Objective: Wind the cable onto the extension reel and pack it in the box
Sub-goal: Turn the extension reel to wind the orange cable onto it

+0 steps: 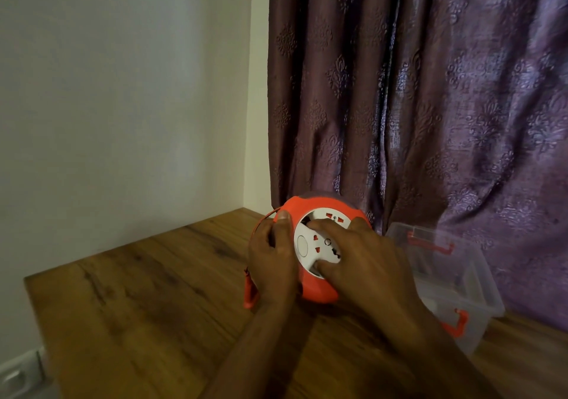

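A round orange extension reel (319, 206) with a white socket hub (302, 245) stands tilted on the wooden table (138, 291). My left hand (272, 260) grips its left rim, thumb over the orange edge. My right hand (365, 260) holds the white hub, fingers curled into its recesses. A thin orange cable (261, 221) loops out at the reel's left, and an orange plug end (250, 291) hangs below my left hand. A clear plastic box (455, 278) with orange latches stands to the right of the reel.
A purple patterned curtain (430, 91) hangs right behind the reel and box. A white wall (123, 91) borders the table at the left. The table's left edge (33, 306) drops off near a wall socket low down.
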